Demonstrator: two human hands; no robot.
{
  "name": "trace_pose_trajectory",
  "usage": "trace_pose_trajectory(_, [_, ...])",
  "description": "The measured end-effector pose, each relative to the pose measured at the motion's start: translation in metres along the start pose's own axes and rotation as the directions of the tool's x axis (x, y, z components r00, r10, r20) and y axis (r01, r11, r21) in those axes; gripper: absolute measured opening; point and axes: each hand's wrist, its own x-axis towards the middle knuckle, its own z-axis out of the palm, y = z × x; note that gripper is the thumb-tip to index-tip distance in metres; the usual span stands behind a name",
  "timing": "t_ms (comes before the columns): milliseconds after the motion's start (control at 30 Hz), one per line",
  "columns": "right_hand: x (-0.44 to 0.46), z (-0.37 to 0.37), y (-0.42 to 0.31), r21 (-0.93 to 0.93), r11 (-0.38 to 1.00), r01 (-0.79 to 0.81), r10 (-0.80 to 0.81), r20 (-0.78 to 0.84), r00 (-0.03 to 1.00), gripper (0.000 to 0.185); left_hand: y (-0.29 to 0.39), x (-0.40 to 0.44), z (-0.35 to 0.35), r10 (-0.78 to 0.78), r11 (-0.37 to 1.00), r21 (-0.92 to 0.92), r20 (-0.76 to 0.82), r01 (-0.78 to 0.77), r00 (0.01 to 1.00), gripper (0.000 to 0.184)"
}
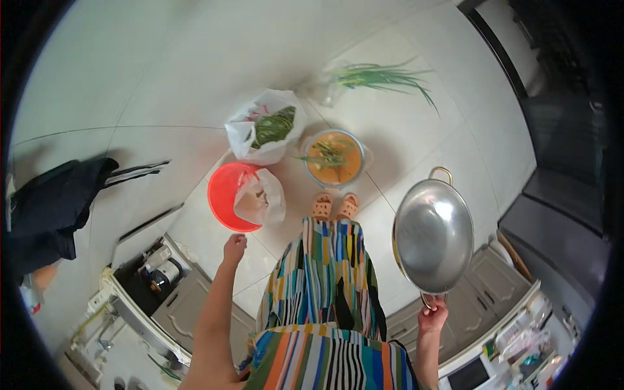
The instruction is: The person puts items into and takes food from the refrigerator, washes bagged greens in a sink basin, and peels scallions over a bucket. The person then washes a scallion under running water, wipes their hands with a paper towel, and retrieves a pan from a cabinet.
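Observation:
My right hand [433, 314] grips the near handle of a large silver metal pan [433, 235], whose shiny inside faces up. The pan's far handle sticks out free. My left hand [235, 247] is closed, its fingers curled, just below a red bucket [223, 198]; whether anything is in it is too small to tell. A white plastic bag [268, 201] hangs over the bucket's right side. Behind it stands a white bag [239, 133] with green vegetables [274, 127]. A round pot [308, 170] holds orange-brown liquid and green stalks [330, 155].
Long green onions [383, 77] lie on the tiled floor at the back. Counters with cabinets [484, 292] and a sink [117, 335] flank me. Dark cloth bags [58, 201] hang at the left. My feet in pink clogs [322, 206] stand close to the pot.

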Motion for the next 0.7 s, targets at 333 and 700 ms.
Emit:
trace_pose_trajectory(333, [0.049, 0.047, 0.003, -0.100, 0.995, -0.024, 0.015, -0.089, 0.996, 0.034, 0.126, 0.218, 0.026, 0.471, 0.801, 0.490, -0.163, -0.344, 0.867, 0.033])
trace_pose_trajectory(700, [0.072, 0.027, 0.026, -0.022, 0.994, -0.111, 0.102, -0.250, 0.963, 0.036, 0.098, 0.362, 0.069, 0.174, 0.737, 0.666, -0.018, -0.118, 0.985, 0.060])
